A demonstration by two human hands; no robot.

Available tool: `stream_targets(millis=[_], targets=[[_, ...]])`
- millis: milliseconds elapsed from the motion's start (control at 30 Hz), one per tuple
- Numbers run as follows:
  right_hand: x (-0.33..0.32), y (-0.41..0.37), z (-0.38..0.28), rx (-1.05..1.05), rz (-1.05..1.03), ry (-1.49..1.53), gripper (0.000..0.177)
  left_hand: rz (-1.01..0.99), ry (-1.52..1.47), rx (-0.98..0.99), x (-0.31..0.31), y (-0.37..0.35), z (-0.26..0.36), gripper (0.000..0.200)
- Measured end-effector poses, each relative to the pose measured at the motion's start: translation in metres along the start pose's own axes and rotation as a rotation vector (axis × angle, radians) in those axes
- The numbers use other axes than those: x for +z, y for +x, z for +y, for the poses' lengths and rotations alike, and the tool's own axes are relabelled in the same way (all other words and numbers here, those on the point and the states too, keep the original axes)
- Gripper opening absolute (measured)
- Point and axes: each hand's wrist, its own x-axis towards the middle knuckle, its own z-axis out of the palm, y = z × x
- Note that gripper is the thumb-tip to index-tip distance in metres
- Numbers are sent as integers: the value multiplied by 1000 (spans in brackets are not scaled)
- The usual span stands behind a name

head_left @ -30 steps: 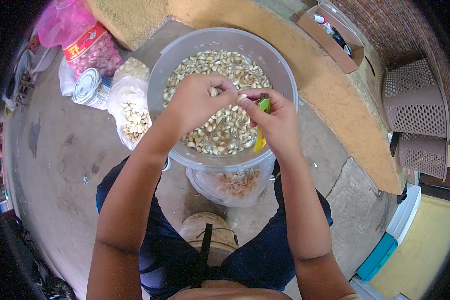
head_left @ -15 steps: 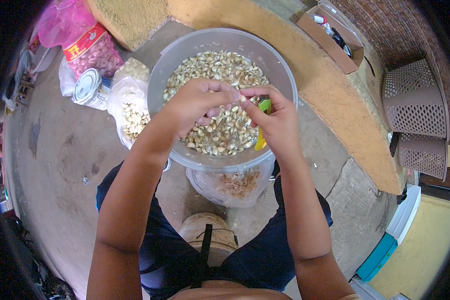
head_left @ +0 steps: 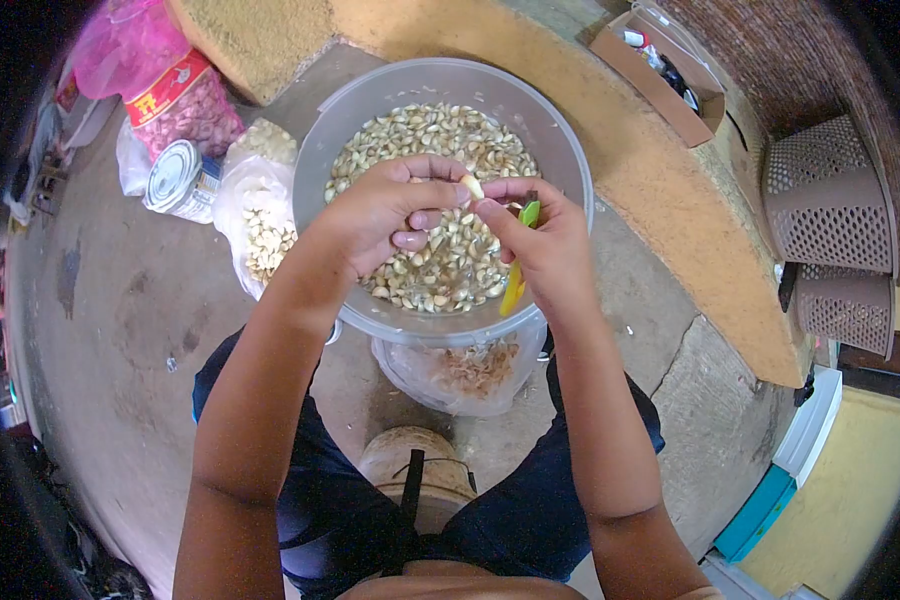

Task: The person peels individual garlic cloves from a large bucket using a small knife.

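Between thumb and forefinger, my left hand [head_left: 395,210] pinches a pale garlic clove [head_left: 472,186] above a big grey plastic tub [head_left: 315,150]. My right hand [head_left: 545,225] meets the clove from the other side with its thumb and forefinger tips. Tucked in that same hand is a yellow-green utility knife [head_left: 513,290], its dark tip pointing away from me. Below both hands, many garlic cloves [head_left: 440,140] in their skins fill the tub, with some liquid showing among them.
Left of the tub, a clear bag of peeled cloves [head_left: 268,245] stands near a can [head_left: 178,175] and a pink net sack [head_left: 185,110]. A bag of skins [head_left: 470,372] lies under the tub's near rim. A cardboard box [head_left: 660,80] rests on the yellow ledge [head_left: 660,230].
The clove now shows more fully, pale and upright between my fingertips. My right hand has turned slightly, tilting the knife; my left fingers have shifted a little.
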Motion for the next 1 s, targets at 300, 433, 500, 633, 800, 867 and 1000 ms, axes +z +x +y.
stream_targets(millis=[300, 433, 500, 633, 800, 867, 1000], targets=[[-2, 2, 4, -156, 99, -273, 15, 163, 718, 417, 1, 4, -5, 21], [-3, 1, 2, -242, 141, -443, 16, 166, 790, 538, 0, 6, -8, 18], [-4, 1, 2, -299, 141, -474, 16, 170, 817, 563, 1, 6, -9, 18], [-5, 0, -2, -395, 125, -529, 14, 218, 879, 593, 4, 5, -10, 17], [-4, -1, -2, -424, 143, -565, 16, 252, 828, 568, 13, 2, -13, 12], [-3, 0, -2, -426, 155, -561, 16, 290, 830, 609, 16, 3, -17, 12], [1, -2, -5, -433, 140, -498, 14, 353, 820, 698, 17, 5, -22, 15]])
